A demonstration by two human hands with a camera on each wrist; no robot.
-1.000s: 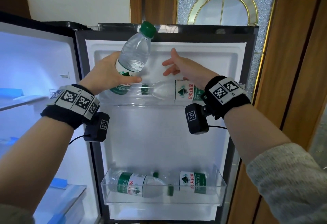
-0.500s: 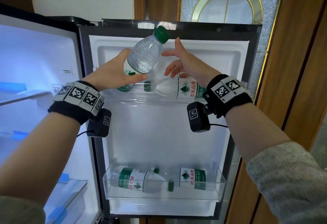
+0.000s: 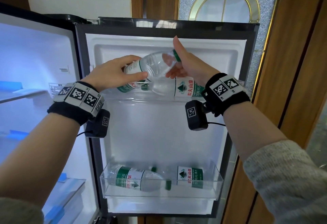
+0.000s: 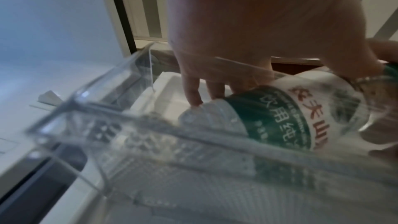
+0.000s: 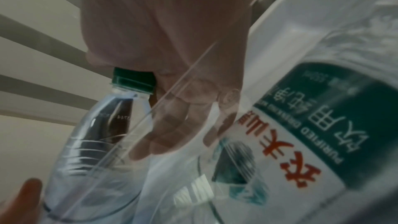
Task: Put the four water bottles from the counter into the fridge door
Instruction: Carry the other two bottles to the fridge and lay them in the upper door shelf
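Observation:
My left hand [image 3: 138, 69] grips the lower body of a clear water bottle [image 3: 157, 63] with a green cap [image 5: 133, 81]. The bottle lies almost level just above the upper door shelf [image 3: 141, 96], cap to the right. My right hand [image 3: 178, 64] is at the cap end with its thumb up, its palm against the cap and its fingers [image 5: 172, 130] straight under the neck. In the left wrist view the fingers [image 4: 193, 94] curl round the labelled bottle [image 4: 280, 117]. A second bottle [image 3: 178, 87] lies on the upper shelf. Two more bottles [image 3: 131, 179] [image 3: 189, 176] lie in the lower door shelf [image 3: 217, 185].
The fridge door [image 3: 247, 34] stands open towards me, with the lit fridge interior [image 3: 35, 64] and its shelves and drawers at the left. A wooden door frame [image 3: 292, 82] and patterned glass [image 3: 226, 2] are close on the right.
The bottle has tipped from steeply tilted to nearly level and come down towards the upper shelf. My right hand has moved in to meet its cap end.

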